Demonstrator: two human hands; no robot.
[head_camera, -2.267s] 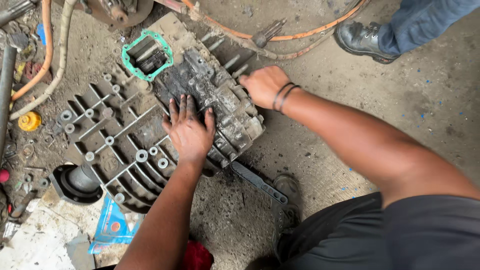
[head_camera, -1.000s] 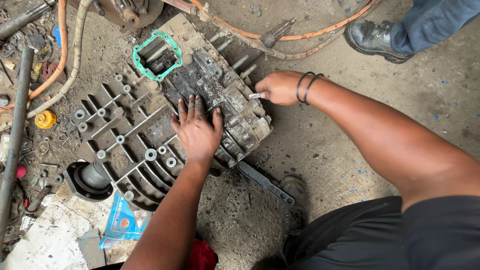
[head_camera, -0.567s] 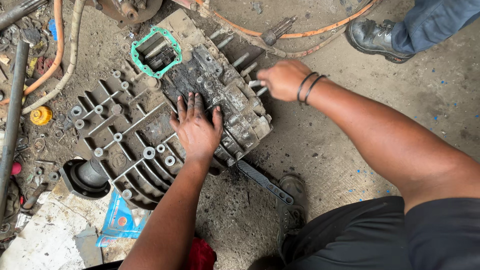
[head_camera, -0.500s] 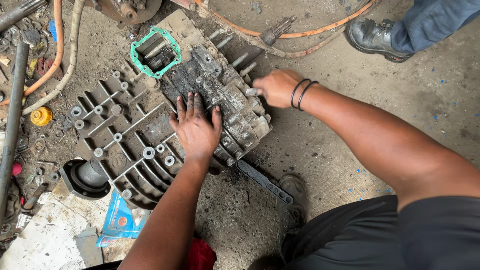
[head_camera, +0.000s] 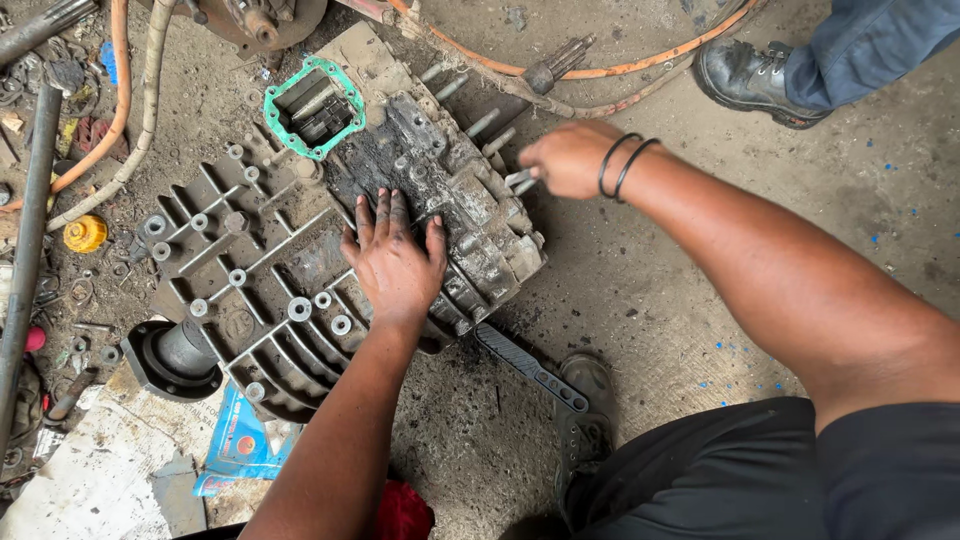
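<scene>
Left hand (head_camera: 395, 262) pressed flat, fingers spread, steadies the gearbox casing (head_camera: 330, 240); right hand (head_camera: 565, 158) grips a small tool (head_camera: 520, 180) — keep that pressure firm.

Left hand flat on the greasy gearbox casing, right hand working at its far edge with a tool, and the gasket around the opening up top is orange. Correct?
Not quite: the gasket is green, as the head view shows. The orange things are hoses on the floor. The rest holds: left hand lies flat on the casing, right hand at its far edge with a small metal tool.
</scene>
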